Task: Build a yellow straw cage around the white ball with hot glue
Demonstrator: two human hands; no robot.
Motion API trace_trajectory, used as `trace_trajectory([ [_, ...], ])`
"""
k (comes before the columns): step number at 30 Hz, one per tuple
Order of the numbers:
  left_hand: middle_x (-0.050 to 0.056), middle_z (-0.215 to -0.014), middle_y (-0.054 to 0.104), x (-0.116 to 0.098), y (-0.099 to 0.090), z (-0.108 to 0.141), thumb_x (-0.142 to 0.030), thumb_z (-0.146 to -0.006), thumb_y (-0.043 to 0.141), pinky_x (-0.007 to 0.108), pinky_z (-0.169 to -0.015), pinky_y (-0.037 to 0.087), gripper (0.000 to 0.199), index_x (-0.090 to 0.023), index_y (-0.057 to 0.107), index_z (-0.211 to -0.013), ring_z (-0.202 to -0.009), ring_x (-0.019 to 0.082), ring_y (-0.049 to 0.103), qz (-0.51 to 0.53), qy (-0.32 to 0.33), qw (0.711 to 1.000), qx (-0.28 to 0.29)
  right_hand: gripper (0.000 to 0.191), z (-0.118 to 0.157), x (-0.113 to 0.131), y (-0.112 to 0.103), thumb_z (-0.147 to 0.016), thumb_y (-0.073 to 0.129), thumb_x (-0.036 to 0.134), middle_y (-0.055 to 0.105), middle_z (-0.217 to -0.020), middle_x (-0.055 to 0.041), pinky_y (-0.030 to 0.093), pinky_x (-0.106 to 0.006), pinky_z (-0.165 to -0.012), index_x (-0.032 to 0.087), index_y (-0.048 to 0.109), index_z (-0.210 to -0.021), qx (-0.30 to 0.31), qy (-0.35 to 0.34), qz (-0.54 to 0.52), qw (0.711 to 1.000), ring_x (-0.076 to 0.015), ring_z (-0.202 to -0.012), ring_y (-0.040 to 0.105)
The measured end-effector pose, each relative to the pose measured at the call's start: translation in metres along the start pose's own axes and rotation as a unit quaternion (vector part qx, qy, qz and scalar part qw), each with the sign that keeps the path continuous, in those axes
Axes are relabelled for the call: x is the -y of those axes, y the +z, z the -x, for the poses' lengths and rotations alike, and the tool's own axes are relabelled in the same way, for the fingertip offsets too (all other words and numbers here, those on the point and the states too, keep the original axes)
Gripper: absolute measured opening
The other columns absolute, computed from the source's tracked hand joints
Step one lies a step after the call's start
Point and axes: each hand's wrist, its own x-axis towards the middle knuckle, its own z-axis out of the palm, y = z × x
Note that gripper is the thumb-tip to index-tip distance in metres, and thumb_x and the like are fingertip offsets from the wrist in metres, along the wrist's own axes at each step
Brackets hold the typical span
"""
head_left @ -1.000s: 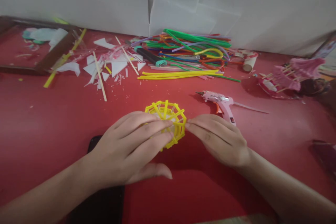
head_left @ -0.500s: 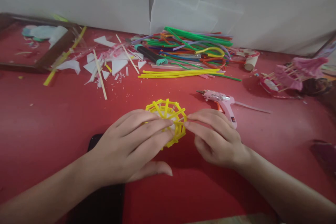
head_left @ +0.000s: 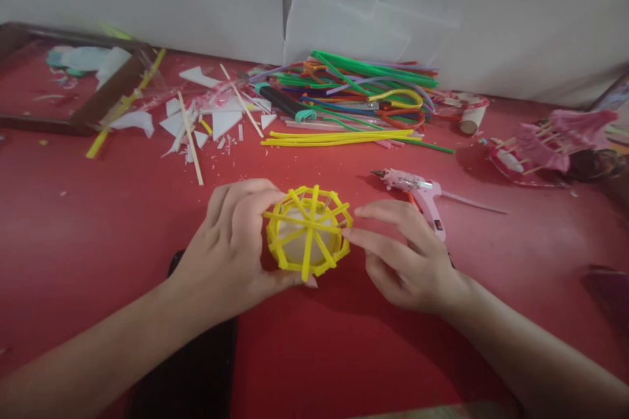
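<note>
A round yellow frame of pipe cleaners [head_left: 309, 226], its strips crossing like wheel spokes over a pale disc, stands at the middle of the red table. My left hand [head_left: 240, 236] is wrapped round its left side, fingers behind and thumb at the lower front edge. On the right, my right hand [head_left: 405, 252] has its index fingertip at the frame's rim, with the fingers slightly apart and nothing gripped. Just behind that hand lies a pink glue gun [head_left: 415, 190] with a glue stick poking out of its back.
Behind are bundled colourful pipe cleaners [head_left: 354, 85], scissors [head_left: 400, 101], a teal-and-black cutter [head_left: 285, 103] and white scraps [head_left: 223, 121]. A brown wooden frame [head_left: 105, 95] lies far left, a pink model [head_left: 545, 141] right. A dark flat object [head_left: 191, 373] sits under my left forearm.
My left hand has moved from across the yellow frame's top to its left side, now holding it and uncovering the crossed strips. My right hand stays almost in place.
</note>
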Motion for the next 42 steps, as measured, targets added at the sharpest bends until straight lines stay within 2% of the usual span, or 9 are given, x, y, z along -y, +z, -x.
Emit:
trace_trajectory([
  [4,0.011,-0.119,0.057,0.006,0.011,0.007,-0.055,-0.089,0.065,0.05,-0.088,0.062,0.062,-0.02,0.041,-0.134,-0.107,0.031,0.066,0.105,-0.084,0.99,0.048,0.045,0.0,0.001,0.001,-0.083,0.057,0.001,0.062,-0.124,-0.0145,0.056,-0.042,-0.099,0.014,0.06,-0.126,-0.012,0.011,-0.029,0.999,-0.0242,-0.118,0.061],
  [8,0.015,-0.125,0.059,0.012,0.017,0.013,-0.039,-0.081,0.078,0.047,-0.087,0.064,0.077,-0.023,0.033,-0.142,-0.107,0.031,0.07,0.215,-0.112,0.968,0.064,0.054,0.001,0.001,0.0,-0.084,0.058,0.003,0.06,-0.136,-0.0183,0.053,-0.042,-0.106,0.013,0.052,-0.137,-0.007,0.063,-0.061,0.996,-0.0251,-0.13,0.058],
  [13,0.014,-0.139,0.061,0.017,0.014,0.009,-0.029,-0.094,0.064,0.051,-0.102,0.059,0.065,-0.028,0.031,-0.15,-0.13,0.034,0.061,0.221,-0.071,0.967,0.103,0.041,0.003,-0.002,-0.005,-0.089,0.065,0.021,0.062,-0.129,-0.0185,0.052,-0.045,-0.107,0.01,0.059,-0.128,0.008,0.024,-0.095,0.995,-0.0272,-0.125,0.059],
  [19,0.012,-0.126,0.06,0.018,0.008,0.002,-0.023,-0.088,0.062,0.047,-0.09,0.062,0.053,-0.024,0.048,-0.138,-0.104,0.027,0.067,0.17,-0.122,0.973,0.095,0.03,0.005,0.001,-0.005,-0.09,0.068,0.019,0.065,-0.125,-0.0146,0.056,-0.042,-0.102,0.01,0.064,-0.119,0.007,-0.037,-0.098,0.994,-0.0234,-0.115,0.063],
  [23,0.011,-0.128,0.059,0.013,-0.005,-0.002,-0.008,-0.08,0.051,0.044,-0.102,0.055,0.056,-0.02,0.05,-0.135,-0.118,0.025,0.061,0.166,-0.079,0.98,0.077,0.03,0.006,0.002,-0.006,-0.087,0.068,0.015,0.066,-0.121,-0.0131,0.056,-0.043,-0.103,0.01,0.066,-0.117,-0.011,-0.053,-0.083,0.995,-0.0234,-0.114,0.064],
  [27,0.007,-0.12,0.065,0.006,-0.021,-0.002,-0.007,-0.08,0.053,0.045,-0.105,0.052,0.049,-0.022,0.057,-0.126,-0.115,0.024,0.061,0.166,0.048,0.985,0.024,0.03,0.005,0.003,-0.008,-0.086,0.068,0.02,0.067,-0.121,-0.0119,0.056,-0.045,-0.103,0.013,0.069,-0.116,-0.006,-0.07,-0.061,0.996,-0.0275,-0.12,0.062],
  [33,-0.006,-0.115,0.078,0.0,-0.024,0.002,-0.044,-0.099,0.05,0.039,-0.13,0.029,0.034,-0.028,0.071,-0.121,-0.125,0.02,0.06,0.099,0.245,0.963,0.053,0.031,0.005,0.001,-0.008,-0.086,0.067,0.016,0.071,-0.118,-0.0132,0.056,-0.044,-0.103,0.01,0.068,-0.117,-0.017,-0.047,-0.045,0.998,-0.0269,-0.12,0.063],
  [38,-0.008,-0.126,0.075,0.0,-0.019,0.0,-0.051,-0.101,0.053,0.037,-0.133,0.024,0.039,-0.025,0.071,-0.124,-0.129,0.016,0.058,0.099,0.275,0.954,0.062,0.031,0.004,-0.001,-0.008,-0.086,0.066,0.014,0.075,-0.113,-0.0144,0.059,-0.045,-0.1,0.009,0.069,-0.116,-0.022,-0.026,-0.043,0.998,-0.0274,-0.117,0.068],
  [42,-0.005,-0.122,0.077,0.003,-0.019,0.0,-0.052,-0.099,0.052,0.04,-0.13,0.031,0.038,-0.029,0.072,-0.121,-0.124,0.02,0.064,0.097,0.274,0.953,0.081,0.034,0.001,0.0,-0.007,-0.085,0.064,0.012,0.077,-0.112,-0.0129,0.061,-0.046,-0.097,0.012,0.069,-0.118,-0.029,-0.017,-0.046,0.998,-0.0269,-0.113,0.07],
])
